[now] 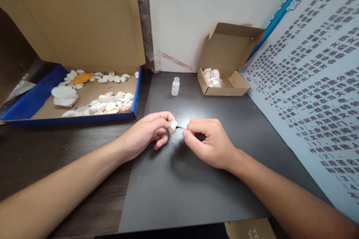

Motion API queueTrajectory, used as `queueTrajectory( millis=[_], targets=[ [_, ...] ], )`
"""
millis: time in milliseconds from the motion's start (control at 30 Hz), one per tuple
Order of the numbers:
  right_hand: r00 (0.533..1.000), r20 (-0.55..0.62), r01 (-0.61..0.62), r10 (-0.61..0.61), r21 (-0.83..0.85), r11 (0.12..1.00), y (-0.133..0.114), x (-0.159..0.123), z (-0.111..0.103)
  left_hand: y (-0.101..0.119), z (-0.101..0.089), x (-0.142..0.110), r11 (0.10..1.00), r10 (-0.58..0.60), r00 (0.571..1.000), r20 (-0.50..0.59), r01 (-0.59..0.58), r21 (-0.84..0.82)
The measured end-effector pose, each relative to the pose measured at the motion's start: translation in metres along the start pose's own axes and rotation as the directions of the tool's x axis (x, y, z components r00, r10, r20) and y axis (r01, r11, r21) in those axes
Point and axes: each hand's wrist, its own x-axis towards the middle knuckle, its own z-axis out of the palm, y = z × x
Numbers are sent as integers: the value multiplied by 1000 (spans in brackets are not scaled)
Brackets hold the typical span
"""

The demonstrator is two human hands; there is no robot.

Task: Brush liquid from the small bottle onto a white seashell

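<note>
My left hand (150,130) pinches a small white shell (173,126) between thumb and fingers, just above a dark grey mat (179,186). My right hand (209,140) is closed around a thin dark tool (181,128), a small brush or pick, whose tip touches the shell. Both hands hover close together over the middle of the mat. A few pale crumbs lie on the mat under the shell. A small clear open bottle (175,86) stands farther back on the mat.
A large blue-edged cardboard box (136,93) at left holds several shells, its lid raised. A small open cardboard box (224,82) with several shells sits at back right. A printed poster (316,93) leans along the right side. A white wall stands behind.
</note>
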Motion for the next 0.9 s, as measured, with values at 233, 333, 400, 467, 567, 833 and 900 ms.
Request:
queueTrajectory(
  millis=[233, 333, 400, 467, 567, 833, 900],
  targets=[
    [998, -4, 62, -62, 58, 996, -2, -1, -1, -3, -3, 1, 1000, 14, 1000, 16, -14, -8],
    [1000, 0, 29, -29, 34, 999, -1, -1, 0, -4, -3, 1, 999, 31, 999, 13, -31, -8],
    [999, -45, -20, 20, -13, 1000, 0, -1, 0, -3, -2, 1, 999, 47, 999, -5, -47, -9],
    [996, -89, -34, 31, -32, 999, 0, -1, 0, -3, -2, 1, 998, 56, 998, -23, -56, -7],
    [995, -99, 31, -31, 3, 999, 0, -1, -1, -3, -2, 0, 998, 56, 998, -32, -56, 15],
    [991, -84, 106, -100, 71, 992, -2, -3, -1, -4, -3, 0, 998, 56, 998, -40, -54, 34],
    [993, -75, 93, -88, 61, 994, -2, -3, 0, -4, -3, 0, 998, 54, 998, -37, -54, 23]
  ],
)
